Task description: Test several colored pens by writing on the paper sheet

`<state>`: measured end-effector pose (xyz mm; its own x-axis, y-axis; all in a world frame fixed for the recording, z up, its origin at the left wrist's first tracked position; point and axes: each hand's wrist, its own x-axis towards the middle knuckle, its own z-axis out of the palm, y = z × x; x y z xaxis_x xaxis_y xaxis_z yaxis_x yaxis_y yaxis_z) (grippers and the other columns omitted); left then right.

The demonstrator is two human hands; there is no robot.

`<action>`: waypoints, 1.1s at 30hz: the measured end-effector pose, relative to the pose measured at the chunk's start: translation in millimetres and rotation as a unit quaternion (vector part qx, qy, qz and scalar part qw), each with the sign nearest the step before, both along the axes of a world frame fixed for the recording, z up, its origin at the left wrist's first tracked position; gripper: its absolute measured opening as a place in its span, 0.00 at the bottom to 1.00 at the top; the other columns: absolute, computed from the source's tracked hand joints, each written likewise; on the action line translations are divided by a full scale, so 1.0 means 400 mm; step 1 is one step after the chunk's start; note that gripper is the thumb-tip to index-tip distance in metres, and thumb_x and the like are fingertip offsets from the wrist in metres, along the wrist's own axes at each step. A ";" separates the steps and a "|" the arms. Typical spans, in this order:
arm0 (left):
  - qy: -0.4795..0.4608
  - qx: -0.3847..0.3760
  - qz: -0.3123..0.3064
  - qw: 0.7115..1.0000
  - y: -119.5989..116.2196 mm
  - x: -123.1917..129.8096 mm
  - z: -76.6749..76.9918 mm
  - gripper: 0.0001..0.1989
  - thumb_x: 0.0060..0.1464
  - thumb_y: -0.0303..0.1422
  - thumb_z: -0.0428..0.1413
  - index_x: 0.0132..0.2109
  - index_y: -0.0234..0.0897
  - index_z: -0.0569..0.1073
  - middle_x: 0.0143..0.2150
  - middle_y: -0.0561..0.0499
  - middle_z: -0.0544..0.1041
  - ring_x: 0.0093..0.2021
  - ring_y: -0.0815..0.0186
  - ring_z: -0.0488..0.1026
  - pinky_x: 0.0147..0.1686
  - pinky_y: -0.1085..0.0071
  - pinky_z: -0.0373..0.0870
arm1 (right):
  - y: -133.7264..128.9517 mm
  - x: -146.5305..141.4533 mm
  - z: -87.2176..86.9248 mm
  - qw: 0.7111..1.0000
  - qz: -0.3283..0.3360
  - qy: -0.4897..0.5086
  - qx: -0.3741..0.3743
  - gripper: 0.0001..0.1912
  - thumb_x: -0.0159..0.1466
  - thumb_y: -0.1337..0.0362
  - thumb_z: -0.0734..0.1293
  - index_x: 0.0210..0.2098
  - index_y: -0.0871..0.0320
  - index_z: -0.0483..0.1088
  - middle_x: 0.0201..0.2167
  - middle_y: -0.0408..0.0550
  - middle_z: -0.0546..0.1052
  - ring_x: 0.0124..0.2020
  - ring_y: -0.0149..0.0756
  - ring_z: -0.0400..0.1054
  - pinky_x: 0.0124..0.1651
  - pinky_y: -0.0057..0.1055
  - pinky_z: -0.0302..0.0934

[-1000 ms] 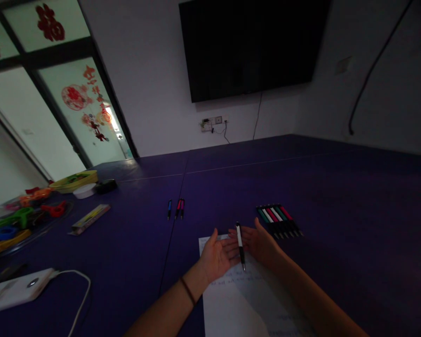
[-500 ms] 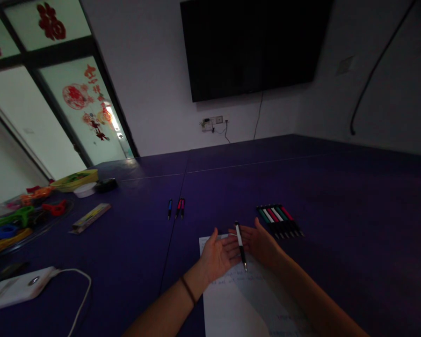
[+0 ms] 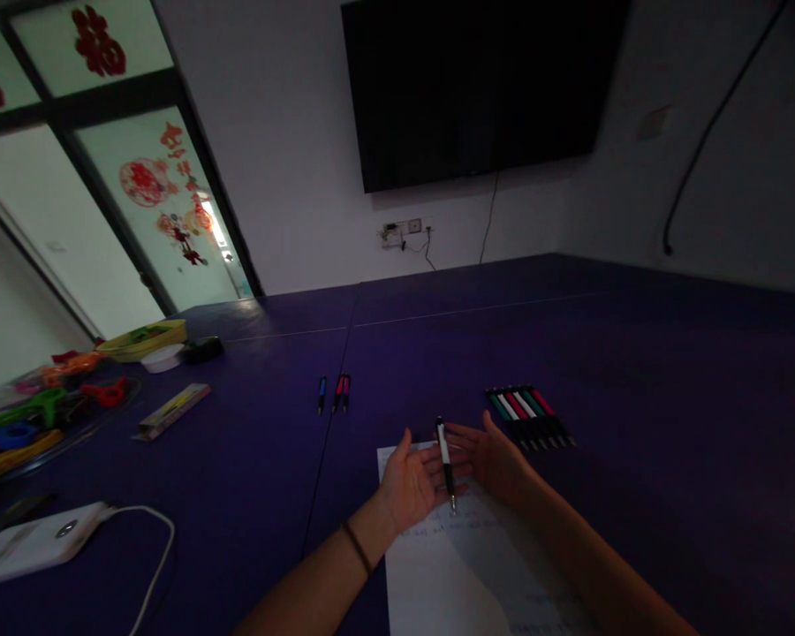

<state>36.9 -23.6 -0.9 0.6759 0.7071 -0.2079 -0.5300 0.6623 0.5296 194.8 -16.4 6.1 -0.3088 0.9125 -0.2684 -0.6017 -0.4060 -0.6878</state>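
A white and black pen [image 3: 446, 464] lies across the fingers of both hands, its metal tip pointing toward me. My left hand [image 3: 411, 484] is palm up with the fingers spread, under the pen from the left. From the right, my right hand [image 3: 494, 459] is also turned up and open, its fingers meeting those of the left. Below both hands is a sheet of paper [image 3: 430, 583] with handwriting. A row of several pens [image 3: 530, 417] in green, white and pink lies just beyond my right hand.
A blue pen [image 3: 321, 395] and two pinkish pens [image 3: 342, 393] lie mid-table. To the left are a long box [image 3: 172, 412], a white power bank [image 3: 40, 543] with a cable, colourful items on a clear tray, and a yellow basket [image 3: 142, 343].
The pen has shifted slightly left on the fingers and stands a little more upright in the view. Both hands have stayed nearly in place.
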 end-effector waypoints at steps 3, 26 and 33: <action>0.000 0.007 -0.008 1.000 0.001 -0.001 0.000 0.30 0.51 0.50 0.39 0.42 0.24 0.68 0.42 0.34 0.71 0.46 0.54 0.66 0.46 0.57 0.57 | 0.001 0.000 -0.002 1.000 0.000 -0.003 0.001 0.28 0.62 0.50 0.47 0.41 0.65 0.66 0.30 0.56 0.75 0.27 0.39 0.68 0.34 0.36 0.57; -0.007 -0.004 0.010 1.000 0.003 0.002 -0.004 0.30 0.50 0.50 0.42 0.40 0.23 0.68 0.38 0.35 0.72 0.45 0.53 0.67 0.46 0.59 0.57 | 0.009 0.004 -0.012 1.000 -0.002 -0.023 0.005 0.28 0.62 0.51 0.46 0.35 0.66 0.67 0.33 0.59 0.75 0.30 0.39 0.69 0.33 0.35 0.57; -0.007 -0.006 0.012 1.000 0.003 0.002 -0.006 0.31 0.50 0.51 0.42 0.41 0.23 0.67 0.38 0.35 0.72 0.44 0.54 0.67 0.45 0.60 0.57 | 0.009 0.004 -0.013 1.000 -0.005 -0.028 0.010 0.28 0.62 0.50 0.47 0.36 0.66 0.67 0.36 0.60 0.74 0.31 0.39 0.69 0.32 0.33 0.57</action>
